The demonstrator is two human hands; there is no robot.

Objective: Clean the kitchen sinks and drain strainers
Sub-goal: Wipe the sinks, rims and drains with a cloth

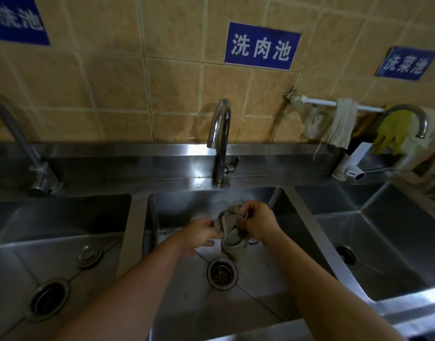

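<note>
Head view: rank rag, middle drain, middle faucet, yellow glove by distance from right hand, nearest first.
From the right hand:
1. Rag, held in it, over the middle sink.
2. Middle drain, just below.
3. Middle faucet, behind, at the back ledge.
4. Yellow glove, far right on the rail.

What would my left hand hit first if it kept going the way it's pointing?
The grey cloth that the left hand already grips; past it, the right hand. Depth is hard to judge.

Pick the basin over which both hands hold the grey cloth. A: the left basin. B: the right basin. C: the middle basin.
C: the left hand and right hand grip the grey cloth above the middle basin, just behind its drain strainer.
</note>
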